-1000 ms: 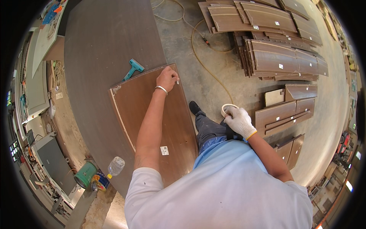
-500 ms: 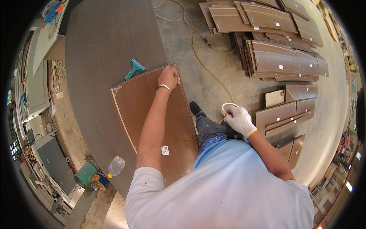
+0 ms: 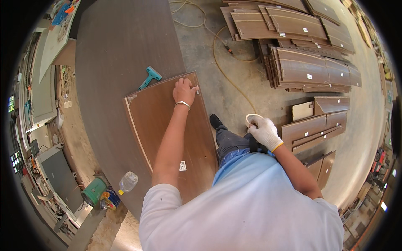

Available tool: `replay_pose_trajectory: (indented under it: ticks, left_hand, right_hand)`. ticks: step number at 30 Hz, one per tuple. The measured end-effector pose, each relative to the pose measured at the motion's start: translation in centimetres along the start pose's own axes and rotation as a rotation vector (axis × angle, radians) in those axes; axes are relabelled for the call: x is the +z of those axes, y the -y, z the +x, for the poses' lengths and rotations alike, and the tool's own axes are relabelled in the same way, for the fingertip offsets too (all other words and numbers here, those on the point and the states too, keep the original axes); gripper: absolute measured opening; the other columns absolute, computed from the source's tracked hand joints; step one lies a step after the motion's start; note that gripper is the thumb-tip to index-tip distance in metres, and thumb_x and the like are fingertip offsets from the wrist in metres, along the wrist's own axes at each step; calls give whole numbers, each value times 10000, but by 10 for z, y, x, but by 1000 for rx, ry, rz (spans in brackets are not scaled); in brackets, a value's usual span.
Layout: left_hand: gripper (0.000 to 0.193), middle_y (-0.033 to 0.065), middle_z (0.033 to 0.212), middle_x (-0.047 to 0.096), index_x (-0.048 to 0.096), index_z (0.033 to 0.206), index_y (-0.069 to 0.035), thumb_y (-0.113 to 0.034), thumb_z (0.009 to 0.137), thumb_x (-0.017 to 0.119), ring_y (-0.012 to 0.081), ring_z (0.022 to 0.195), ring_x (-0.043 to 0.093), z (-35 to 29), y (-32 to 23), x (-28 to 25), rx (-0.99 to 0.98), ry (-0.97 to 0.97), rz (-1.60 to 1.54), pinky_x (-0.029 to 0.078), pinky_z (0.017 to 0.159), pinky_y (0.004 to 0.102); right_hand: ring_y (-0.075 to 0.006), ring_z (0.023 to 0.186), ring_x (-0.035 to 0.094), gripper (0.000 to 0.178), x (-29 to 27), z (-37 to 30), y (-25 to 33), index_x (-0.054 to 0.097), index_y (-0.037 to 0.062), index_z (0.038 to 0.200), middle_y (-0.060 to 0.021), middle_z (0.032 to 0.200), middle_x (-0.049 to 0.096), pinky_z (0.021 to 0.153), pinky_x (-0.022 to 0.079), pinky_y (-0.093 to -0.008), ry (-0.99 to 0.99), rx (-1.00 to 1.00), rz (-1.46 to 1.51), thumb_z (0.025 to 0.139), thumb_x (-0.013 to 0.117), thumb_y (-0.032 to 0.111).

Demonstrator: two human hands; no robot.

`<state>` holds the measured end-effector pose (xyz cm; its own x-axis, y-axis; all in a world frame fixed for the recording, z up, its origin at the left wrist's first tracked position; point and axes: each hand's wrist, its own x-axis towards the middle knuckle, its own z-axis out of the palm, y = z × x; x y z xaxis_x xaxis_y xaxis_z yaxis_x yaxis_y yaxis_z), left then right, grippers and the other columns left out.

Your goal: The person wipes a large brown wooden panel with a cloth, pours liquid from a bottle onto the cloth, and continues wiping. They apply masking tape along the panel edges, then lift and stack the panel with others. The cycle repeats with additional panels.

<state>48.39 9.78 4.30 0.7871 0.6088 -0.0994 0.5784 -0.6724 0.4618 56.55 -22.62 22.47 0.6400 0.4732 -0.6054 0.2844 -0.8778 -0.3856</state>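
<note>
A brown wooden panel (image 3: 167, 125) with a pale left edge and a white label lies on the large dark brown tabletop (image 3: 125, 37). My bare left hand (image 3: 183, 91), a bracelet at its wrist, rests near the panel's far right corner, fingers bent and slightly apart, thumb out toward the right edge. A small whitish piece (image 3: 197, 90) shows at that edge by the thumb. At my right side, my right hand (image 3: 264, 133) in a white knit glove is closed on a roll of tape (image 3: 250, 116). Just beyond the panel's far edge lies a teal-handled scraper (image 3: 150, 77).
Stacks of brown panels (image 3: 301, 67) fill the floor at the right, with smaller panels (image 3: 310, 125) nearer me. A yellowish hose (image 3: 226, 75) crosses the concrete. A clear plastic bottle (image 3: 128, 181) lies at the table's left edge, near a green bucket (image 3: 94, 190).
My left hand has shifted slightly toward me along the panel, and its fingers have loosened from a tight curl. My right hand still holds the tape roll. The view has tilted slightly.
</note>
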Motion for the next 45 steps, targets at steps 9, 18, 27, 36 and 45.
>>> replay_pose_trajectory:
  ticks: [9, 18, 27, 36, 45]
  left_hand:
    - [575, 125, 1258, 601, 615, 1164, -80, -380, 779, 920, 343, 1244, 575, -10, -17, -28, -113, 249, 173, 495, 1001, 481]
    - [623, 152, 1288, 688, 727, 1201, -72, -476, 764, 914, 345, 1269, 617, 24, -21, -30, -216, 311, 148, 513, 1023, 481]
    - [505, 143, 1260, 755, 786, 1155, -74, -461, 840, 862, 342, 1192, 706, 54, -28, -42, -485, 352, -96, 565, 965, 451]
    - [553, 123, 1256, 710, 702, 1227, -77, -481, 868, 824, 331, 1234, 635, 20, -22, -8, -321, 166, 92, 518, 991, 481]
    - [561, 130, 1282, 578, 620, 1238, -89, -441, 856, 831, 338, 1243, 552, -38, -39, 4, -498, -79, -23, 466, 1010, 493]
  right_hand:
    - [-400, 959, 717, 240, -1, 1, 0, 759, 108, 1017, -189, 969, 755, 850, 564, -506, -26, -23, 42, 910, 620, 270]
    - [-378, 977, 728, 298, -5, 2, 6, 761, 116, 1119, -173, 1002, 768, 874, 568, -476, -16, -27, 37, 919, 621, 286]
    - [-363, 1036, 729, 356, -2, 5, 11, 747, 99, 1188, -168, 1068, 777, 921, 559, -456, 51, -16, 31, 915, 637, 300]
    - [-351, 1046, 732, 332, 2, 18, 8, 753, 85, 1147, -175, 1061, 777, 932, 554, -446, 98, -59, 0, 890, 670, 277]
    - [-266, 1012, 756, 331, -4, 55, 25, 747, 84, 1169, -137, 1037, 792, 921, 559, -388, 268, -166, -20, 909, 638, 257]
